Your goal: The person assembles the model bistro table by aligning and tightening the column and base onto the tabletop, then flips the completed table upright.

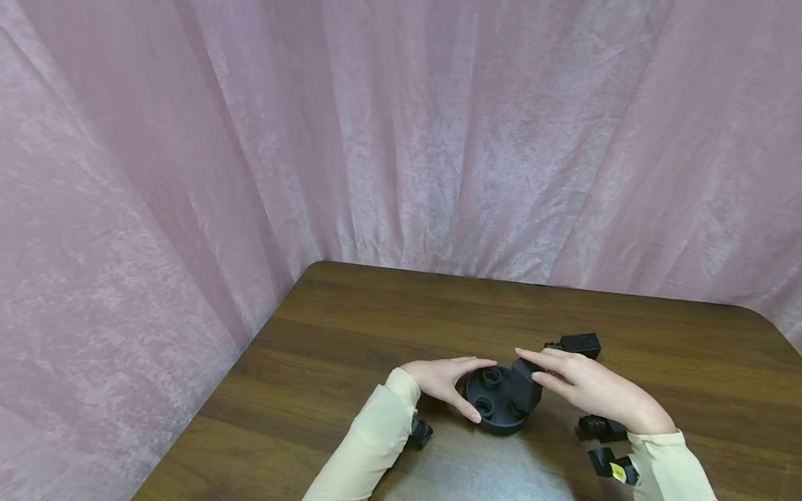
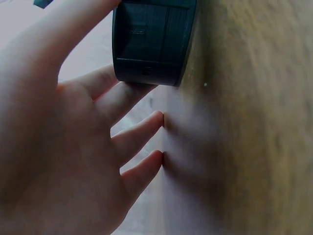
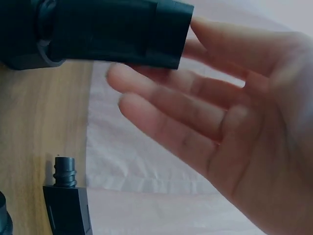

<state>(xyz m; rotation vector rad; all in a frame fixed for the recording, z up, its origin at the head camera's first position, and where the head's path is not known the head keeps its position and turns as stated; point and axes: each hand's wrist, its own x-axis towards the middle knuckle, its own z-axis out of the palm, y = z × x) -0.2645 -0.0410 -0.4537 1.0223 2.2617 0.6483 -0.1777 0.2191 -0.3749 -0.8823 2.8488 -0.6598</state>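
Left to right. Left grip point(image 1: 446, 381): thumb and fingers closed around the rim of the round black base point(image 1: 503, 395), which rests on the wooden surface point(image 1: 376, 313) between the two hands; in the left wrist view, the ring and little fingertips lie beside the base, against the surface. Base: two ringed sockets exposed on its left half. Upright block point(image 1: 526, 385): black, standing over the right part of the base; its lower joint is hidden, so whether it is fully seated cannot be told. Spare block point(image 1: 581, 344): lying beyond, its threaded stem visible in the right wrist view. Right grip point(image 1: 585, 388): pinching the upright block between thumb and fingers. Threaded piece point(image 1: 601, 428): black, lying near the right wrist, partly covered.

The step in hand is judged to be fitting the upright block into the base. The next move probably calls for a turn of the block about its stem, the left grip bracing the base against rotation.
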